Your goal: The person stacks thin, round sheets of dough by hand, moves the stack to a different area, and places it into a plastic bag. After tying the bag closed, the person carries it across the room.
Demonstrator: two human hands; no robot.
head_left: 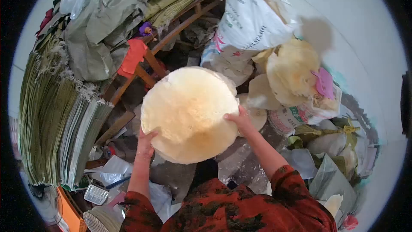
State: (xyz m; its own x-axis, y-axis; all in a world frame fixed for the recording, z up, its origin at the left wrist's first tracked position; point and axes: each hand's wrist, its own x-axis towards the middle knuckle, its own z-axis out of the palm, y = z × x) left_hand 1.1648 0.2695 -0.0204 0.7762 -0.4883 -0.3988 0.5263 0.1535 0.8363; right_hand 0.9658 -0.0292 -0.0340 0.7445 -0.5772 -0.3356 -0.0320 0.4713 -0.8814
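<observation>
A large, round, cream-coloured flatbread [189,116] is held up level in front of my body, with a browner patch near its middle. Another pale layer shows behind its upper right edge, so it may be a stack. My left hand [146,142] grips the lower left rim, thumb on top and fingers hidden beneath. On the right rim, my right hand [240,121] holds on the same way. Similar pale rounds [292,73] are heaped on the right, with a pink piece of plastic [324,83] against them.
A white printed sack [249,21] stands beyond the flatbread. Folded greenish woven sacks [47,120] are piled at the left beside a wooden frame [184,23] with a red cloth [131,58]. A calculator [96,193] lies lower left. Plastic bags and sacks [334,150] lie along the right wall.
</observation>
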